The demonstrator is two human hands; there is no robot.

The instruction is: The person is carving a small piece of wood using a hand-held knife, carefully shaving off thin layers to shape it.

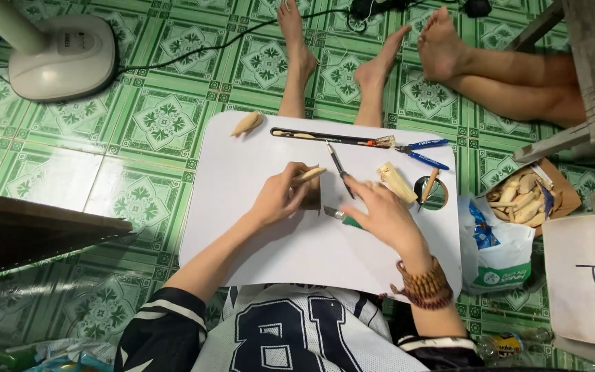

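The small pale wooden piece (309,175) sat near the middle of the white lap table (242,227), pinched in the fingers of the left hand (280,196), its tip angled up and to the right so the bare end stayed open to work on. The right hand (380,213) hovered just right of it, blurred, fingers spread and curved; a green-handled tool (342,218) lay under or in it, and I could not tell whether it was gripped. A thin dark blade tool (339,165) lay slanted between the hands, handy for either. Further off, along the far edge, a black tray (321,138) kept slim tools together, blue-handled pliers (421,150) at its right end. A carved wooden piece (247,123) rested apart at the far-left corner, out of the way. To the right a round cup hole (432,193) held a stick, with a pale wood block (395,180) beside it. Off the table, a cardboard box of wood pieces (521,196) stood within reach
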